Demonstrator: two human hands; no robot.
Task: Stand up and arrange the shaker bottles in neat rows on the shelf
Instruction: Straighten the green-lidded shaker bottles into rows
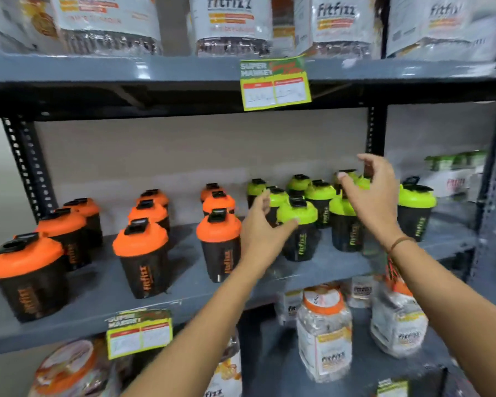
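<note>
**Both hands open over the green-lidded shakers on the middle shelf**

Head view. The grey metal shelf (184, 293) carries black shaker bottles, all upright. Toward its left end stand the orange-lidded bottles (139, 253) in three rows running from the front edge to the back, three bottles to a row, with bare shelf showing between the rows and along the front edge. Toward the right end the green-lidded bottles (297, 224) crowd together in a looser cluster, some touching, and one more green-lidded bottle (415, 210) stands apart, near the right end of the shelf.

The left hand (262, 227) reaches in with its fingers spread wide, thumb just beside the lid of the front green bottle, holding nothing. The right hand (368, 193) hangs above the right part of the cluster, fingers and thumb parted wide, also holding nothing; a thin band circles its wrist.

A yellow-green price tag (274, 83) hangs from the front edge of the upper shelf, and a second tag (139, 332) from the front edge of the middle shelf. White pouches (231, 21) marked "fitfizz" fill the upper shelf. Below, clear jars (324, 333) with orange lids stand on the lower shelf. Perforated dark uprights frame the unit, with a pale wall panel behind. The picture is blurred at its edges.
</note>
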